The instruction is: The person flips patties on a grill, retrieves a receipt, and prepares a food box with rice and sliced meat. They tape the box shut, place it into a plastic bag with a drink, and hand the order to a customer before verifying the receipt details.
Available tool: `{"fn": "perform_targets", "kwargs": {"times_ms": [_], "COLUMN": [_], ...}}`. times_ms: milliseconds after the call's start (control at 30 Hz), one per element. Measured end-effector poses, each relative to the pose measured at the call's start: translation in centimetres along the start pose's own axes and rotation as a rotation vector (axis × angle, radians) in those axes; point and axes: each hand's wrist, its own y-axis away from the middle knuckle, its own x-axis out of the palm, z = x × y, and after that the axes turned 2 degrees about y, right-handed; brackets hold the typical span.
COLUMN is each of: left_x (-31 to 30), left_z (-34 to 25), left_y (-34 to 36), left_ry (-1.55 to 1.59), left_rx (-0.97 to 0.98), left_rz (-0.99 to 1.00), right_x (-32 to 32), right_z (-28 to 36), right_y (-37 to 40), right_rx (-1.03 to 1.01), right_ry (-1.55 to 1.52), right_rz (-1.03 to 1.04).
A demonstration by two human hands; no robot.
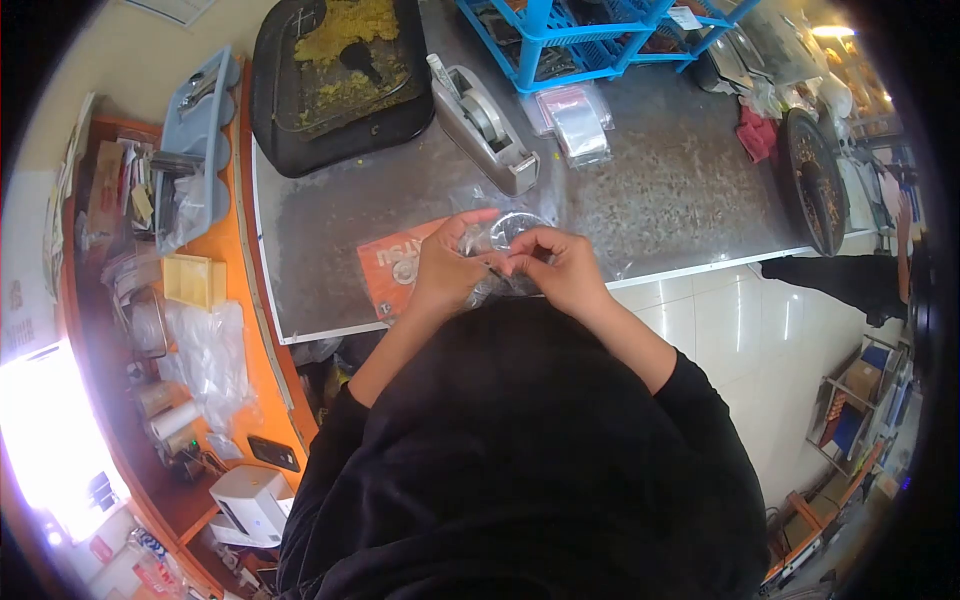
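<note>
Close to my body, over the front of the dark worktop (680,200), my two hands meet on a crinkled clear plastic bag (515,228). My left hand (447,268) holds the bag's near side, its index finger stretched along it and its thumb towards the other hand. With thumb and bent index finger, my right hand (560,268) pinches the plastic; the fingertips of both hands almost touch. A shiny round shape shows in the plastic just beyond them. Partly under my left wrist lies an orange printed packet (385,262).
Beyond my hands stands a grey tape dispenser (487,130), beside a black tray (345,150) with yellow crumbly material. Small clear bags (580,125) lie before a blue plastic rack (530,55). A round dark tray (808,185) sits at the right. Orange shelving (262,330) borders the left.
</note>
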Motion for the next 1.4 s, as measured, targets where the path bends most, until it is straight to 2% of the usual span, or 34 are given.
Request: {"fn": "perform_targets", "kwargs": {"times_ms": [133, 233, 333, 500, 600, 700, 800, 900, 1000, 1100, 1200, 1300, 1400], "left_x": [-0.2, -0.5, 0.0, 0.4, 0.1, -0.2, -0.4, -0.8, -1.1, -0.6, 0.1, -0.1, -0.3], "left_z": [0.2, 0.3, -0.1, 0.2, 0.6, 0.9, 0.9, 1.6, 1.7, 1.2, 1.0, 0.7, 1.0], "left_y": [-0.1, 0.1, 0.3, 0.5, 0.3, 0.3, 0.3, 0.1, 0.0, 0.3, 0.5, 0.5, 0.7], "left_ry": [-0.204, -0.077, -0.186, -0.092, -0.103, -0.085, -0.073, -0.028, 0.039, 0.029, -0.024, -0.105, -0.125], "left_rx": [0.092, 0.041, 0.092, 0.129, 0.146, 0.181, 0.183, 0.171, 0.146, 0.133, 0.202, 0.218, 0.197], "left_rz": [-0.020, 0.036, -0.055, -0.064, -0.042, -0.009, 0.026, -0.006, 0.025, 0.041, -0.009, -0.046, -0.027], "right_x": [-0.1, 0.0, 0.1, 0.2, 0.1, 0.3, 0.2, 0.2, -0.2, 0.1, 0.4, -0.2, 0.0], "right_z": [-0.9, -1.6, -2.1, -1.5, -1.4, -1.6, -2.1, -2.0, -1.8, 0.2, -0.2, 0.7, 0.1], "right_y": [-0.1, 0.0, 0.0, 0.1, 0.0, 0.0, -0.1, -0.5, -0.5, 0.0, -0.3, 0.0, -0.1], "right_rx": [-0.032, -0.017, -0.020, 0.032, -0.108, 0.052, -0.002, 0.028, 0.085, -0.150, -0.057, -0.101, -0.001], "right_ry": [-0.003, -0.019, -0.106, -0.081, -0.040, -0.230, -0.139, -0.462, -0.453, -0.153, -0.101, 0.109, -0.111], "right_rz": [0.008, -0.006, -0.032, -0.052, -0.085, -0.062, -0.024, 0.032, 0.149, 0.043, 0.081, 0.056, 0.111]}}
